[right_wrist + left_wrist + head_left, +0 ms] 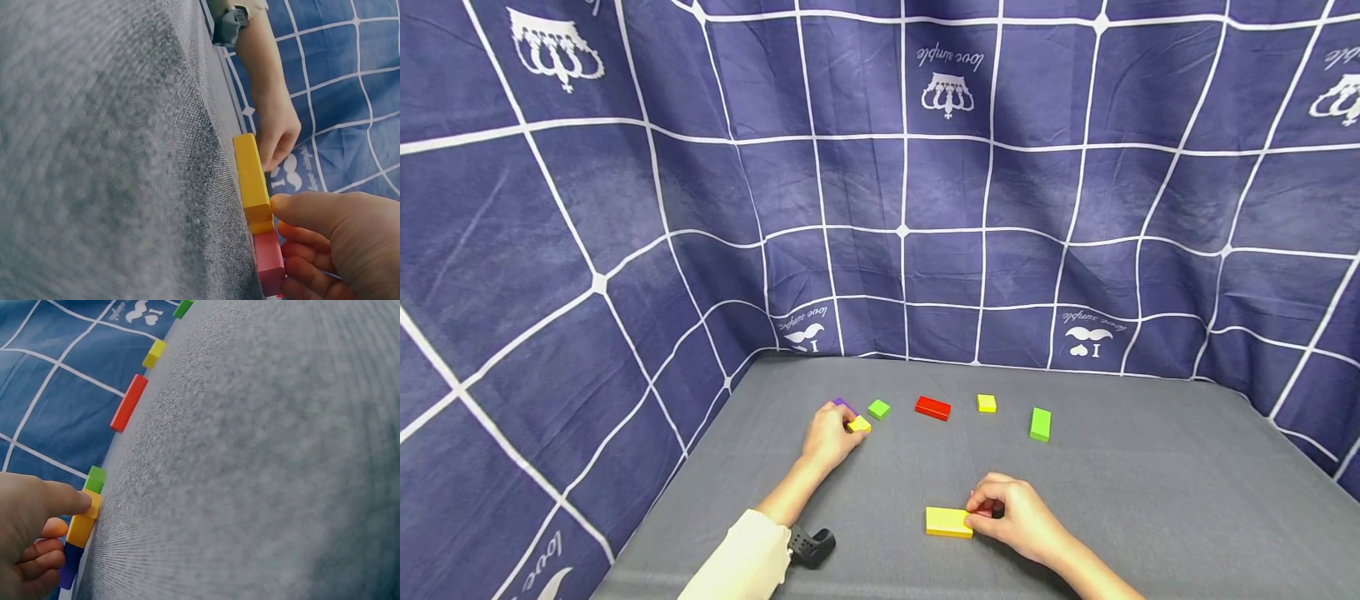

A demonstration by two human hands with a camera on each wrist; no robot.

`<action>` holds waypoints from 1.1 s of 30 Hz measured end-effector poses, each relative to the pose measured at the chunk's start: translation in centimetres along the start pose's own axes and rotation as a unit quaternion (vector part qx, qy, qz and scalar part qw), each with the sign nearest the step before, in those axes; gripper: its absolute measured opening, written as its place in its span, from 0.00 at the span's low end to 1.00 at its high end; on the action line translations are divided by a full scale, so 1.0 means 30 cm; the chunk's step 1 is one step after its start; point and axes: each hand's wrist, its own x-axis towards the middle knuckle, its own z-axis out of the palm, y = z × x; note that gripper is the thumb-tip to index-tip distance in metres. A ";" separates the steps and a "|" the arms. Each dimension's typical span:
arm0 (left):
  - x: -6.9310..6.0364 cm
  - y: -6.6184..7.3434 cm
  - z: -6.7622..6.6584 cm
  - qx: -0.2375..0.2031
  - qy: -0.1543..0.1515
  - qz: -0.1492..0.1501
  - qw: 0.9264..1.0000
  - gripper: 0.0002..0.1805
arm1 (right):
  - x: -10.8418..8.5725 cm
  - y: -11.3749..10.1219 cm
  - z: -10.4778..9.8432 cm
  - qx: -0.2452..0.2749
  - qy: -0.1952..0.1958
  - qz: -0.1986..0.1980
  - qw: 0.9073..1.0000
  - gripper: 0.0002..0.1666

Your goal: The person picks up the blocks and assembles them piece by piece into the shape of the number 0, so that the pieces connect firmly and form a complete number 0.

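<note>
My left hand is at the far left of the table, pinching a small yellow block between thumb and fingers. Against that block's far side lies a purple block, partly covered by the hand. Near the table's front, my right hand has thumb and index finger on the right end of a long yellow block. A pink block sits end to end with it, beneath the curled fingers; in the head view the hand mostly hides it.
Beyond the hands are a small green block, a red block, a small yellow block and a longer green block. A blue checked curtain bounds the grey table at the back and left.
</note>
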 end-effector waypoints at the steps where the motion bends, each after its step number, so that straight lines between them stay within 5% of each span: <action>1: 0.000 0.001 0.000 0.002 -0.001 -0.003 1.000 0.14 | 0.000 0.000 0.000 0.001 0.000 0.001 1.000 0.14; 14: -0.011 -0.004 -0.001 0.000 -0.028 -0.032 0.999 0.13 | 0.000 0.002 0.006 -0.005 0.003 -0.003 1.000 0.14; 21: -0.023 0.043 -0.024 -0.041 -0.057 -0.030 0.997 0.14 | -0.002 0.004 0.008 0.001 0.000 0.004 1.000 0.13; 33: -0.099 0.169 -0.056 -0.070 -0.123 0.044 0.989 0.14 | -0.004 -0.001 0.001 0.001 -0.005 0.018 1.000 0.12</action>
